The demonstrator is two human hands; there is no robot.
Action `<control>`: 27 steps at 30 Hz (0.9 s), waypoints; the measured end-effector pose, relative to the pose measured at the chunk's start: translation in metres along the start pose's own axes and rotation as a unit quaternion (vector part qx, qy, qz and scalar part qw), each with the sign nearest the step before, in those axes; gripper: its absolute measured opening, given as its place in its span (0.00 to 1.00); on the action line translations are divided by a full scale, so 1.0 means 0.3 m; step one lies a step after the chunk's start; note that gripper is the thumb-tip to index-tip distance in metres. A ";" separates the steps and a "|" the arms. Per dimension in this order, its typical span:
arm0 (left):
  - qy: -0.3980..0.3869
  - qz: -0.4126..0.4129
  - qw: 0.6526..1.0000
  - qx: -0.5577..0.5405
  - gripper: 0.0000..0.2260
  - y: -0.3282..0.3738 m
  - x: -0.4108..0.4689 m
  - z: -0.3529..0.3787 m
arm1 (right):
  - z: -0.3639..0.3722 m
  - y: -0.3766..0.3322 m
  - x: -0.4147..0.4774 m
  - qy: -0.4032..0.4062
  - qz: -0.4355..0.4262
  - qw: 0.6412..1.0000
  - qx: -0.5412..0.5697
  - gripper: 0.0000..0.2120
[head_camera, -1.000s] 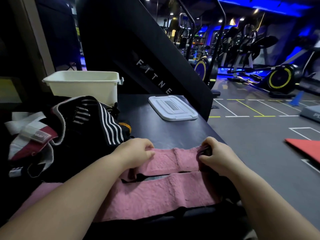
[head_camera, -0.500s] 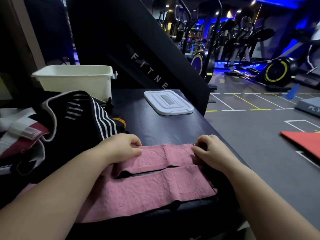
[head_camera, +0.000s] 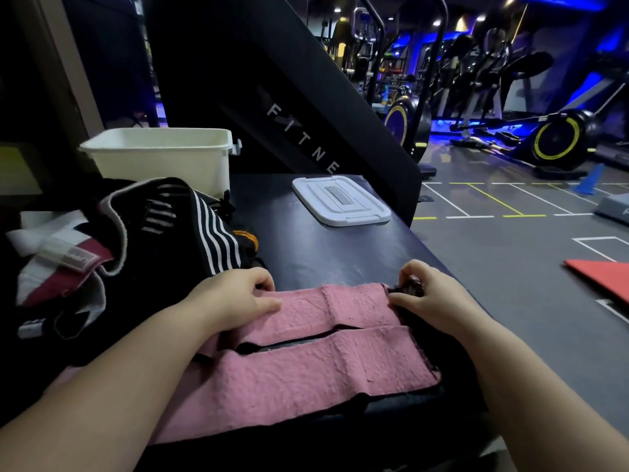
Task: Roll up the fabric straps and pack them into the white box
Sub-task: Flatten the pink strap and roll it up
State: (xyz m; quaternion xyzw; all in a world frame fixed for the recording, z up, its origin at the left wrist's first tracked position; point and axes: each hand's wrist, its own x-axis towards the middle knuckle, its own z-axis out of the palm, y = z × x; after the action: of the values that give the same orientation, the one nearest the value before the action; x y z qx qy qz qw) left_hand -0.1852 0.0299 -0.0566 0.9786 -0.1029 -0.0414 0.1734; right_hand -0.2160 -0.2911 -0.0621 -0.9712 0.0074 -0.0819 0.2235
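Head view: the pink strap (head_camera: 340,311) lies flat across the lower middle of the frame, its long axis running left to right between the two hands. The right hand (head_camera: 432,298) pinches a small dark bunch at the strap's right end, probably the start of the roll. From there the roll would travel leftward toward the left hand (head_camera: 235,298), which grips the far edge with its thumb on top. The white box (head_camera: 160,161) stands upper left, well apart, behind a heap of striped straps (head_camera: 170,240). Its lid (head_camera: 340,199) rests on the dark table (head_camera: 340,253). Exercise machines (head_camera: 558,141) under blue light fill the room behind.
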 end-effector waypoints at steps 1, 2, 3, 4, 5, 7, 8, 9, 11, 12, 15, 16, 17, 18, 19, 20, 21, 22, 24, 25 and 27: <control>0.003 -0.001 1.000 0.004 0.11 -0.002 -0.003 0.003 | -0.004 0.006 0.003 -0.013 0.007 1.000 -0.010 0.12; 0.005 -0.001 1.000 0.008 0.11 -0.004 -0.004 0.005 | -0.007 0.012 0.005 -0.019 0.013 0.999 -0.026 0.11; 0.005 0.000 1.000 0.013 0.11 -0.004 -0.004 0.007 | -0.012 0.016 0.008 -0.015 0.013 0.999 -0.048 0.10; 0.006 0.001 1.000 0.017 0.11 -0.002 -0.004 0.007 | -0.019 0.014 0.013 0.000 0.009 0.997 -0.077 0.09; 0.005 0.002 1.000 0.021 0.12 0.000 -0.004 0.007 | -0.022 0.005 0.016 0.023 0.000 0.994 -0.103 0.09; 0.005 0.004 1.000 0.027 0.12 0.007 -0.004 0.007 | -0.021 -0.038 0.017 0.066 -0.046 0.988 -0.128 0.15; 0.005 0.006 1.000 0.030 0.12 0.009 -0.005 0.007 | -0.019 -0.071 0.013 0.082 -0.090 0.984 -0.130 0.19; 0.006 0.008 0.999 0.032 0.13 0.011 -0.008 0.006 | -0.010 -0.104 0.011 0.099 -0.142 0.976 -0.130 0.22; 0.009 0.012 0.999 0.037 0.13 0.013 -0.012 0.002 | 0.010 -0.183 -0.007 0.096 -0.221 0.964 -0.110 0.23; 0.011 0.018 0.999 0.040 0.14 0.014 -0.013 0.001 | 0.022 -0.222 -0.020 0.073 -0.233 0.966 -0.088 0.20; 0.016 0.034 0.998 0.049 0.14 0.019 -0.019 -0.003 | 0.078 -0.291 -0.041 -0.028 -0.228 0.972 -0.048 0.18; 0.016 0.037 0.998 0.049 0.14 0.021 -0.022 -0.005 | 0.098 -0.296 -0.041 -0.076 -0.220 0.971 -0.058 0.22; 0.014 0.038 0.998 0.048 0.14 0.020 -0.025 -0.008 | 0.115 -0.298 -0.040 -0.128 -0.204 0.967 -0.084 0.26; 0.011 0.039 0.998 0.047 0.14 0.019 -0.029 -0.013 | 0.129 -0.298 -0.039 -0.171 -0.191 0.959 -0.120 0.28; 0.009 0.038 0.998 0.046 0.14 0.014 -0.034 -0.017 | 0.141 -0.292 -0.038 -0.198 -0.181 0.951 -0.154 0.29; 0.008 0.037 0.998 0.046 0.15 0.006 -0.038 -0.021 | 0.146 -0.288 -0.038 -0.214 -0.175 0.945 -0.175 0.29; 0.006 0.034 0.998 0.048 0.17 -0.004 -0.042 -0.024 | 0.148 -0.285 -0.036 -0.222 -0.171 0.942 -0.185 0.30; 0.005 0.032 0.998 0.054 0.18 -0.015 -0.046 -0.028 | 0.146 -0.285 -0.035 -0.224 -0.170 0.941 -0.188 0.30; 0.007 0.028 0.997 0.068 0.20 -0.034 -0.056 -0.035 | 0.145 -0.289 -0.032 -0.227 -0.170 0.940 -0.192 0.30; 0.009 0.028 0.997 0.073 0.20 -0.043 -0.061 -0.036 | 0.146 -0.289 -0.031 -0.227 -0.169 0.939 -0.194 0.30; 0.014 0.030 0.996 0.082 0.20 -0.061 -0.073 -0.040 | 0.150 -0.288 -0.034 -0.222 -0.167 0.940 -0.197 0.30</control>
State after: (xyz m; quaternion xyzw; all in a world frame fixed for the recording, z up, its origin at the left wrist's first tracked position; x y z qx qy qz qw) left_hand -0.2016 0.0555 -0.0507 0.9864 -0.1328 -0.0139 0.0956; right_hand -0.2207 -0.1932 -0.0660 -0.9767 -0.1885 0.1025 0.0068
